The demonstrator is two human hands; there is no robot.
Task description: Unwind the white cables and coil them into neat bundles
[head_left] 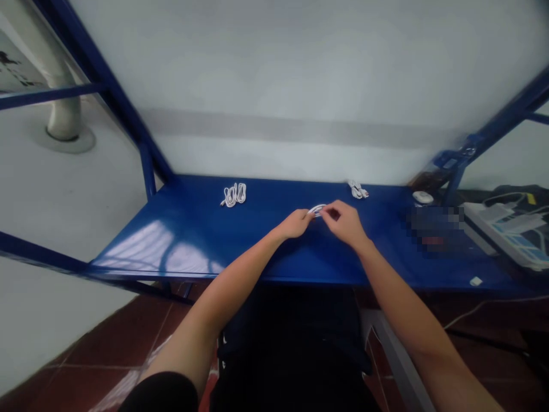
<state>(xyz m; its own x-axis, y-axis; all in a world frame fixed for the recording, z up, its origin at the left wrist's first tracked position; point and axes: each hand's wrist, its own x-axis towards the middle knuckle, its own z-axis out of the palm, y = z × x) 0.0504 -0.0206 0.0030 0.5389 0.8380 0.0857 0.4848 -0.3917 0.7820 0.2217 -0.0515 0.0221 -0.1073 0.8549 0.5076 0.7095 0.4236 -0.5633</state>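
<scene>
Cable bundle [234,195] lies on the blue desk [193,220], left of centre. Mid-desk, the left hand [294,224] narrows around one end of a small white cable coil [317,210], and the right hand [342,221] pinches its other side, fingers curled close, so the coil sits held between them. Farther right lie a second bundle [357,189], a white puck-shaped object [422,197], and a power strip [501,232] at the frame's right edge.
</scene>
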